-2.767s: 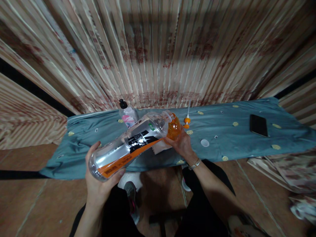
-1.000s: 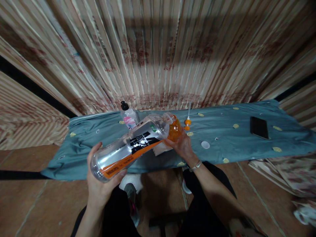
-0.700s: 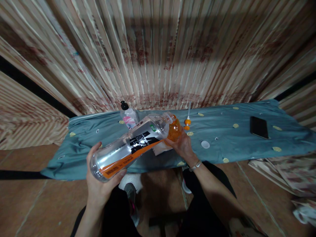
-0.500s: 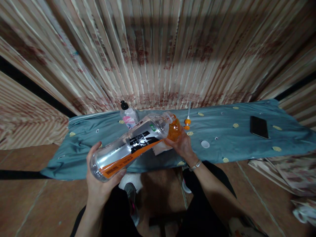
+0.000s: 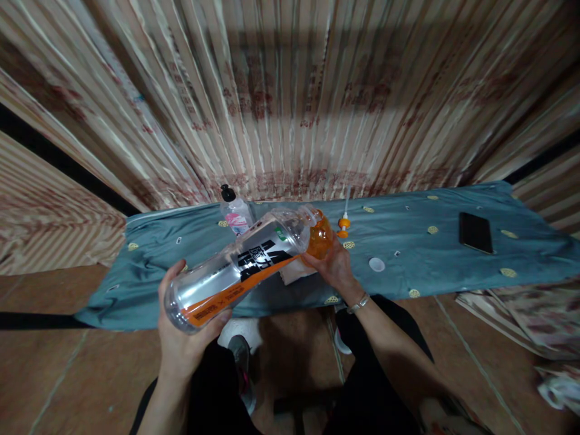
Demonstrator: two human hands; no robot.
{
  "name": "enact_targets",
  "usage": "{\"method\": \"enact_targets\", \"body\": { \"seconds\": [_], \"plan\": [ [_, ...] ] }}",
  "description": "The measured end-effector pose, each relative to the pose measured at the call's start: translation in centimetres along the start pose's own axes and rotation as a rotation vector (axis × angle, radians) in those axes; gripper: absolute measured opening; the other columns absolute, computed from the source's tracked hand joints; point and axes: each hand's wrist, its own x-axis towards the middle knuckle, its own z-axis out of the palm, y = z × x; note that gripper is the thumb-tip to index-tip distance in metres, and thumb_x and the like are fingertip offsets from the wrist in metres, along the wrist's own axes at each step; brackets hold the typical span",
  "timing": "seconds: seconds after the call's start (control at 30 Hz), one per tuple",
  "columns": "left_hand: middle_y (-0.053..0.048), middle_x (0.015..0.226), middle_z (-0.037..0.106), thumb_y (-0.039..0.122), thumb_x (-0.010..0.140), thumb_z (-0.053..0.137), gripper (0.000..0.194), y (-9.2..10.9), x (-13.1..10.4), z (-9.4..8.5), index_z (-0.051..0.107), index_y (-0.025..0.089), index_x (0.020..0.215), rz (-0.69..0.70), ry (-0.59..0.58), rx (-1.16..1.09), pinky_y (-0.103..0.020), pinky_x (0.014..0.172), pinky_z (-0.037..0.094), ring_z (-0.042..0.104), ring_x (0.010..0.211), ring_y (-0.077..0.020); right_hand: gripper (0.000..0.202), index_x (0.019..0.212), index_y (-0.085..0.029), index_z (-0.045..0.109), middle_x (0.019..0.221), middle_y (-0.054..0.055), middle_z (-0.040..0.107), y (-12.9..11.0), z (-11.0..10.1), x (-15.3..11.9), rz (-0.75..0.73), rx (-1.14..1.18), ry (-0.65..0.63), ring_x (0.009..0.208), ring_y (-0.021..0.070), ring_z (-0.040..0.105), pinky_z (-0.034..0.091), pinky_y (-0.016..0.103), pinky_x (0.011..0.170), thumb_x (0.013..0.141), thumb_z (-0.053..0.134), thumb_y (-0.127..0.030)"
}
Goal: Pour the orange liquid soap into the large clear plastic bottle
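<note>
My left hand (image 5: 188,332) is wrapped round the base of a large clear plastic bottle (image 5: 244,266) with a silver, black and orange label. The bottle is tilted, its neck up to the right. At that end, my right hand (image 5: 333,266) grips a small translucent orange bottle (image 5: 319,235), whose mouth meets the large bottle's mouth. Whether liquid passes between them I cannot tell. Behind the orange bottle, an orange pump top (image 5: 344,225) with a clear tube lies on the cloth. A white round cap (image 5: 376,264) rests right of my right hand.
A clear bottle with a black pump (image 5: 236,214) and pink label stands behind the large bottle. A pale folded item (image 5: 296,272) lies beneath it. On the right of the teal cloth (image 5: 435,260) is a dark phone-like slab (image 5: 475,232). A striped curtain (image 5: 281,96) hangs behind.
</note>
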Motion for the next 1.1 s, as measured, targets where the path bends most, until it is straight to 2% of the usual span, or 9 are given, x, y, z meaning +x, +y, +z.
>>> {"method": "enact_targets", "body": {
  "seconds": [0.2,0.5,0.73,0.93,1.1],
  "plan": [
    [-0.007,0.127,0.084,0.057,0.059,0.109,0.112,0.4,0.0,0.1,0.066,0.033,0.159,-0.004,-0.001,0.008,-0.053,0.099,0.076,0.086,0.111,-0.0398,0.091,0.157,-0.022,0.069,0.146,0.018,0.088,0.5,0.3,-0.1,-0.047,0.021,0.036,0.133,0.043,0.088,0.074,0.064,0.115,0.079,0.101,-0.057],
    [-0.009,0.126,0.084,0.06,0.06,0.11,0.112,0.3,0.1,-0.1,0.065,0.032,0.159,0.011,-0.011,0.035,-0.06,0.1,0.076,0.086,0.111,-0.0438,0.093,0.162,-0.02,0.064,0.151,0.023,0.085,-0.1,-0.2,-0.2,-0.039,0.012,-0.015,0.137,0.044,0.085,0.07,0.062,0.121,0.084,0.101,-0.054],
    [-0.011,0.13,0.085,0.06,0.062,0.109,0.109,0.0,0.1,-0.2,0.066,0.037,0.16,0.01,-0.02,0.037,-0.067,0.104,0.075,0.085,0.113,-0.0461,0.096,0.163,-0.02,0.066,0.148,0.021,0.086,0.5,0.1,-0.2,-0.048,0.006,0.006,0.133,0.0435,0.087,0.072,0.068,0.116,0.083,0.101,-0.062],
    [-0.01,0.13,0.084,0.064,0.06,0.111,0.118,-0.2,0.2,-0.4,0.064,0.028,0.163,0.023,-0.024,0.046,-0.057,0.102,0.075,0.086,0.114,-0.042,0.097,0.162,-0.019,0.068,0.147,0.021,0.086,0.9,0.4,-0.2,-0.076,-0.014,0.022,0.134,0.0422,0.086,0.073,0.062,0.114,0.086,0.099,-0.07],
    [-0.009,0.129,0.084,0.069,0.059,0.112,0.118,-0.2,0.3,-0.4,0.067,0.031,0.161,0.037,-0.024,0.051,-0.057,0.099,0.076,0.087,0.112,-0.0434,0.098,0.162,-0.017,0.068,0.145,0.024,0.086,0.7,0.3,-0.2,-0.054,-0.024,0.015,0.133,0.0443,0.087,0.073,0.066,0.113,0.085,0.098,-0.07]
  ]
}}
